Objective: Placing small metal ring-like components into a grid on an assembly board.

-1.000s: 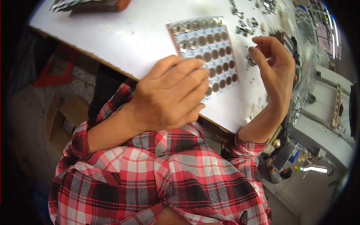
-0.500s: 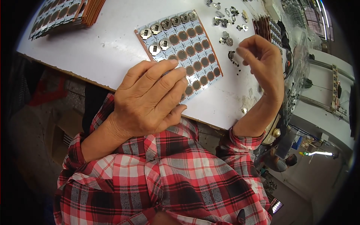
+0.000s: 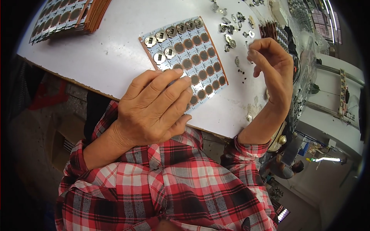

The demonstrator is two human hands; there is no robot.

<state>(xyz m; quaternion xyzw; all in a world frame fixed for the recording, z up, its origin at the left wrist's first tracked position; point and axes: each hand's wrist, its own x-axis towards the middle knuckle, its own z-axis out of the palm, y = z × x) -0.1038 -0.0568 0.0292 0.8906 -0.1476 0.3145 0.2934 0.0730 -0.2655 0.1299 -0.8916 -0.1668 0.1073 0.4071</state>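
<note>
A pale blue circuit board panel (image 3: 206,73) with brown edges lies tilted on the white table, with rows of round dark pads. Silver coin-cell holders (image 3: 159,57) fill its far row, and two more sit at the left of the row below. My left hand (image 3: 152,106) rests over the panel's near left part, fingers stretched out and hiding the pads beneath. To the panel's right, my right hand (image 3: 273,67) is raised with thumb and forefinger pinched. A thin silvery piece, apparently a coin-cell holder (image 3: 247,45), shows at its fingertips.
Loose coin-cell holders (image 3: 230,40) lie scattered beyond the panel's right side. A stack of similar panels (image 3: 90,17) stands at the far left, another stack (image 3: 271,30) at the far right. Clear plastic bags (image 3: 304,77) line the right side. A person (image 3: 283,169) is in the right background.
My right hand's thumb and forefinger have closed into a pinch, and a silvery piece now shows there. The left hand stays over the panel. The view has shifted slightly.
</note>
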